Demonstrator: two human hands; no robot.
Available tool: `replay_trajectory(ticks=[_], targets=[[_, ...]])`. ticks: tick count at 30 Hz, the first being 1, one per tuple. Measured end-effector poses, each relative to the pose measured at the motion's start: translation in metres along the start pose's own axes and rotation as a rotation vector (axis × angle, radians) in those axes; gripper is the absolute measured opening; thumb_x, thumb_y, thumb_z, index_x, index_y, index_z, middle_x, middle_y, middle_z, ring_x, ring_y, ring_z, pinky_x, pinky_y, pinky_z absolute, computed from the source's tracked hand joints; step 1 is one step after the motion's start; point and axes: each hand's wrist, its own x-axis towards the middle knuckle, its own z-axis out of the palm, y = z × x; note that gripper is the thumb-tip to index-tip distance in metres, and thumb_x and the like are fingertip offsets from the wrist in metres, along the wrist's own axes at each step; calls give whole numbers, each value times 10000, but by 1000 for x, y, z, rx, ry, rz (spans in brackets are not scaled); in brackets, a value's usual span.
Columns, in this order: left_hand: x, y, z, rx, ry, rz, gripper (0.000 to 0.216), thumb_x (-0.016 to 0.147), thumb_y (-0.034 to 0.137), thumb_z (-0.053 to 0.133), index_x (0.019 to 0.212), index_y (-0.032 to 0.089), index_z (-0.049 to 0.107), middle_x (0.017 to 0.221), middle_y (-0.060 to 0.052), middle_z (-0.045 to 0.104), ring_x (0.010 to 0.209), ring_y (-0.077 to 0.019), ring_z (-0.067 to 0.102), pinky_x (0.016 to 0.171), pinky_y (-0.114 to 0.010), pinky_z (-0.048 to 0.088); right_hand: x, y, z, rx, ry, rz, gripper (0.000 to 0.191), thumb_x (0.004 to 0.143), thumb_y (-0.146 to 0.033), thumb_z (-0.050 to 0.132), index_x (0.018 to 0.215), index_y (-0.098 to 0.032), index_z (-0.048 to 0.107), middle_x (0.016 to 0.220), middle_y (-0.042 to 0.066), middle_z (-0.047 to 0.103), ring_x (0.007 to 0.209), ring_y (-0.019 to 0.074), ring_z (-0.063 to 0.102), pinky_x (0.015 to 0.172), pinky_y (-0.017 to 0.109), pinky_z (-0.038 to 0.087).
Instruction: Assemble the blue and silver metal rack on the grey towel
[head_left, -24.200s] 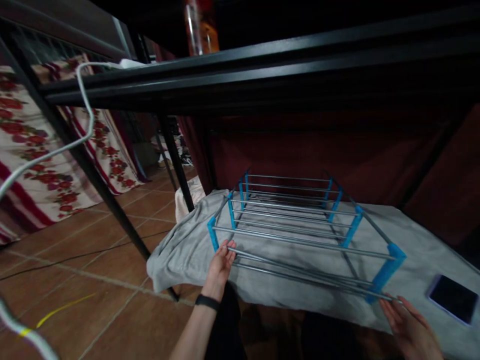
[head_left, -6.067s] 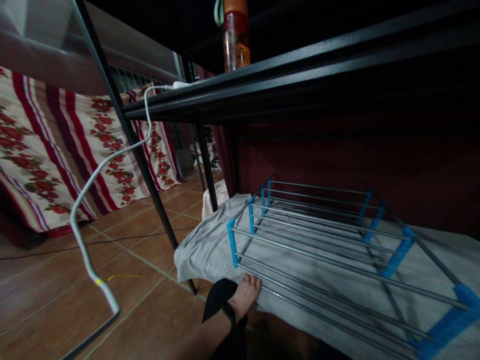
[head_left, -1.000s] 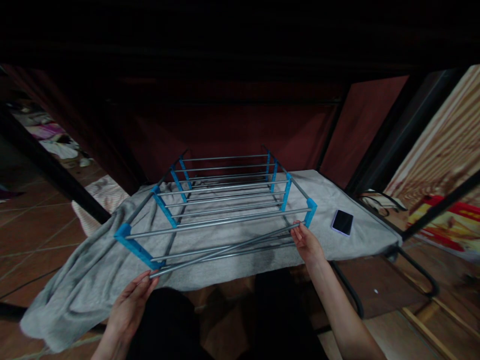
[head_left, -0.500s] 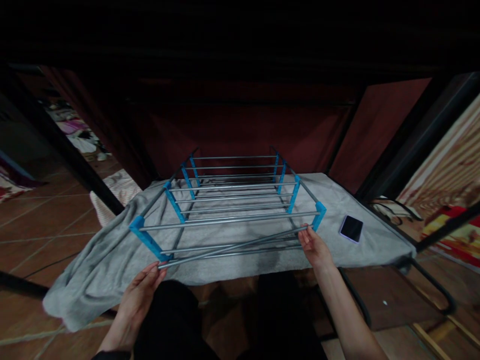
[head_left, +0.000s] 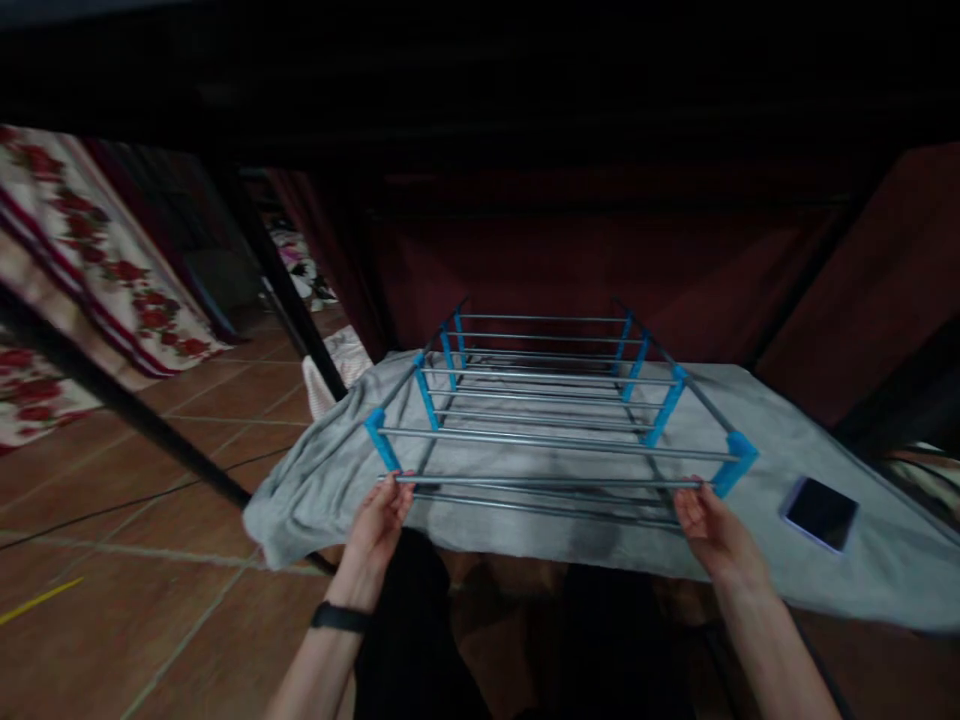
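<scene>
From the head view, both hands pinch a thin, smooth grey metal rod (head_left: 540, 484), the left hand (head_left: 381, 518) at one end and the right hand (head_left: 709, 528) at the other, fingertips closed around it. The rod lies nearly level across the near side of a low rack (head_left: 555, 440), whose slim round bars run parallel between flat, bright blue connectors (head_left: 741, 462) with a matt, plastic look. The rack rests on a soft grey blanket (head_left: 765, 420), rumpled into folds at the left and flatter at the right. Right of the rack lies a flat rectangular phone (head_left: 820, 514), dark-faced with a lilac edge. A smooth dark band (head_left: 341, 617) circles the left wrist. Brown square tiles (head_left: 165, 520) cover the floor.
</scene>
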Motion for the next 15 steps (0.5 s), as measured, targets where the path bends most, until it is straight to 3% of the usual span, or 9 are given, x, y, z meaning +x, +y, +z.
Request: replay_trajectory(ticks=[6,10,15], targets=[[-1,-5,15,-46,-12,161,26,850,153,622,865,135,634,808,-50,717,620,-80,652,580,-176,537,19,0,-11,-26,55,35,159,869,-86,524,797,-178,631,807,-21,658,730,65,669,739,214,592],[3,-15,13,79,46,279,167,764,214,718,843,148,586,758,-26,698,608,-89,649,576,-186,520,18,-2,-9,-52,115,58,204,878,-95,497,758,-183,636,786,-19,641,700,67,667,702,204,586],[11,-30,5,295,98,355,249,777,323,680,900,162,536,662,-2,651,579,-123,653,533,-211,495,17,-5,-6,-83,123,58,222,870,-79,488,748,-180,643,816,-9,642,734,75,674,704,217,583]])
